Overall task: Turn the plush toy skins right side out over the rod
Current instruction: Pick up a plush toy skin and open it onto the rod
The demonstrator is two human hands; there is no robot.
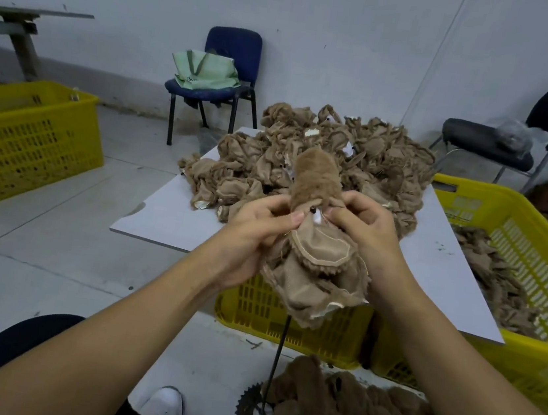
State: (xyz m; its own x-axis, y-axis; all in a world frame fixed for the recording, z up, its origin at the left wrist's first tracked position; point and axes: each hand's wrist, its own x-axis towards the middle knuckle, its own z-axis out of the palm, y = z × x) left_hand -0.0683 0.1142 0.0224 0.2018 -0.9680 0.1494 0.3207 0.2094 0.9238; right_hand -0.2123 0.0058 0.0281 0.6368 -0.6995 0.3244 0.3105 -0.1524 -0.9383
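A brown plush toy skin (313, 267) sits over the thin black rod (279, 349), which stands on a toothed metal disc (249, 411) on the floor. The skin's top end (316, 178) shows its furry side; the lower part still shows the tan backing with stitched seams. My left hand (256, 226) pinches the fabric just left of the furry end. My right hand (363, 228) pinches it on the right. The rod's top is hidden inside the skin.
Several inside-out tan skins (324, 151) are heaped on the white board (167, 218) lying across a yellow crate (286, 322). Furry turned skins (344, 412) lie by the disc. More yellow crates stand right (538, 239) and left (25, 142). Two chairs (227, 74) stand behind.
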